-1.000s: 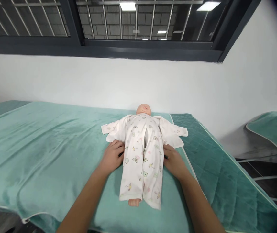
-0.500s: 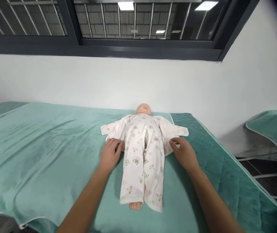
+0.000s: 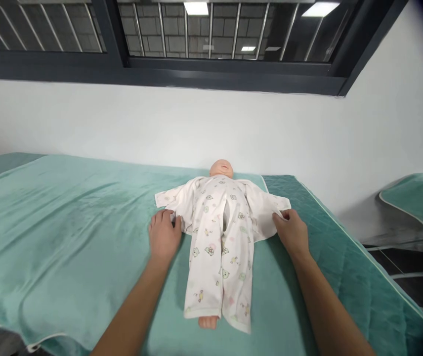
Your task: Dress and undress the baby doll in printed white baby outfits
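Note:
A baby doll (image 3: 221, 168) lies on its back with its head toward the wall. It has on white printed baby trousers (image 3: 207, 267), and one foot shows below a leg cuff. Around its upper body a white baby shirt (image 3: 265, 210) spreads out to both sides, sleeves stretched outward. My left hand (image 3: 164, 237) is closed at the shirt's left edge, gripping the cloth with thumb and fingers. On the other side, my right hand (image 3: 292, 233) pinches the shirt's right edge near the sleeve.
A green sheet (image 3: 85, 237) covers the bed, with a darker quilted cover (image 3: 348, 277) along its right side. Behind stands a white wall (image 3: 141, 126) under a dark window frame (image 3: 215, 79). Another green cover (image 3: 419, 202) hangs over a stand at right.
Both hands have moved outward, away from the doll's middle. The shirt's right panel is drawn out flatter to the right, and my right fingers have closed on its edge.

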{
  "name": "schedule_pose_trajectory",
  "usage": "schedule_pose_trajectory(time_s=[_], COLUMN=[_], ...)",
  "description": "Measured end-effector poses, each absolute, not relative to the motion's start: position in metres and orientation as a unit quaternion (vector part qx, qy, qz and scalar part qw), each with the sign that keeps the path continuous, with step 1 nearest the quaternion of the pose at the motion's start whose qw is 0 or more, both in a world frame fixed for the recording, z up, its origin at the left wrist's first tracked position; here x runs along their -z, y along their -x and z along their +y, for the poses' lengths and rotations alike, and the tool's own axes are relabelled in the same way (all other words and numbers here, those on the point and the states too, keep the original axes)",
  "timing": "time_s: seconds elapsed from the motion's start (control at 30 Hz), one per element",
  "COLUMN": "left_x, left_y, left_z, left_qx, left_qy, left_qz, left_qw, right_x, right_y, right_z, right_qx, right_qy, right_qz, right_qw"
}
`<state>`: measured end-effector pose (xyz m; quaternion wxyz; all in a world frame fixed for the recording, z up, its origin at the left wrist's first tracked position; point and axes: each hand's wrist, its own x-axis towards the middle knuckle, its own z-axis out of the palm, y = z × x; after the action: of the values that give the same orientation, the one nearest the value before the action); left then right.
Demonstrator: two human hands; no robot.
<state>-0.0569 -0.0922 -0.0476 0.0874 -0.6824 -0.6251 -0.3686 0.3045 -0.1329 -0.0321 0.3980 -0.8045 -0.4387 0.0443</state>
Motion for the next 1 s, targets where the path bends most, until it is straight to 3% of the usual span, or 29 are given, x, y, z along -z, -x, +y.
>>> schedule_pose_trajectory(time_s=[0.1, 0.17, 0.23, 0.33, 0.4, 0.73, 0.87, 1.0], left_x=[0.045, 0.043, 0.041, 0.038, 0.037, 0.038, 0.038, 0.040], left_y=[0.057, 0.056, 0.056, 0.054, 0.053, 0.053, 0.055, 0.056], left_z=[-0.094, -0.094, -0.095, -0.096, -0.097, -0.098, -0.097, -0.096], left_qx=[0.359, 0.351, 0.342, 0.327, 0.319, 0.333, 0.339, 0.353], left_qy=[0.682, 0.678, 0.671, 0.662, 0.661, 0.666, 0.671, 0.664], left_qz=[-0.633, -0.642, -0.656, -0.674, -0.679, -0.668, -0.659, -0.659], left_qw=[0.076, 0.063, 0.046, 0.027, 0.025, 0.018, 0.005, -0.003], right_x=[0.007, -0.013, -0.030, -0.041, -0.037, 0.001, 0.006, -0.014], right_y=[-0.282, -0.256, -0.230, -0.201, -0.194, -0.218, -0.234, -0.236], right_z=[-0.131, -0.136, -0.146, -0.165, -0.177, -0.172, -0.124, -0.086], right_qx=[-0.105, -0.130, -0.118, -0.108, -0.100, -0.114, -0.040, -0.096], right_qy=[0.712, 0.635, 0.577, 0.531, 0.521, 0.588, 0.614, 0.642], right_qz=[-0.425, -0.479, -0.602, -0.748, -0.774, -0.611, -0.633, -0.636], right_qw=[0.549, 0.591, 0.540, 0.383, 0.346, 0.517, 0.470, 0.418])
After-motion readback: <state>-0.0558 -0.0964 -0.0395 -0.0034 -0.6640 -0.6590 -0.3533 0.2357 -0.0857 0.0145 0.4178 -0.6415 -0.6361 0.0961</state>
